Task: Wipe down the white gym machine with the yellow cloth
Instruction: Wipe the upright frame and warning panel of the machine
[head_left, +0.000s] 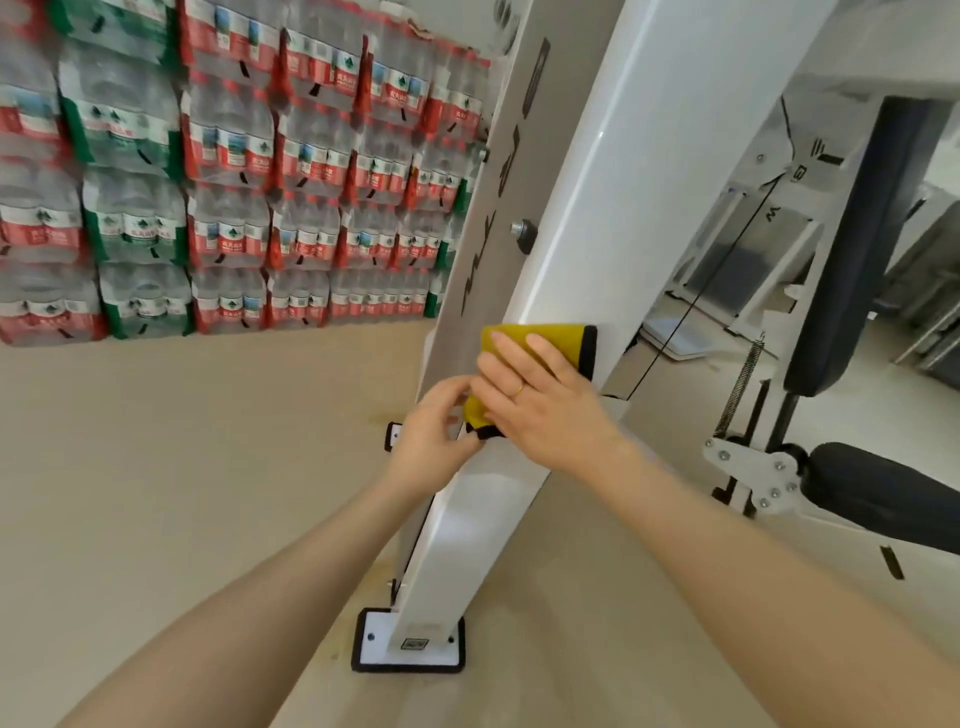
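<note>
- Base plate: the white upright ends in a black-edged plate on the tan floor, nearest the viewer. It appears bolted down, so treat the frame as fixed; it should not shift under wiping pressure.
- White gym machine: a tall, slanted upright with smooth, glossy painted faces and a sharp front corner. The surface is judged hard and slippery, so a cloth will glide and needs steady pressure to stay in contact.
- Left hand: fingers curled, pinching the lower, black-trimmed corner of the cloth at the left edge of the upright.
- Right hand: fingers straight and spread, palm pressing the cloth flat against the upright. A ring shows on one finger.
- Yellow cloth: folded, wrapped round the front corner of the upright at mid-height, above the base. It is judged light, soft and limp; it will bunch unless held spread. Hold it by flat palm pressure at the centre, with a pinch at a hemmed corner to keep it taut.
- Knob: protrudes from the grey side panel above the cloth; a likely snag point.
- Black pads and a cable sit to the right.
- Shrink-wrapped water bottle packs are stacked against the far wall.
</note>
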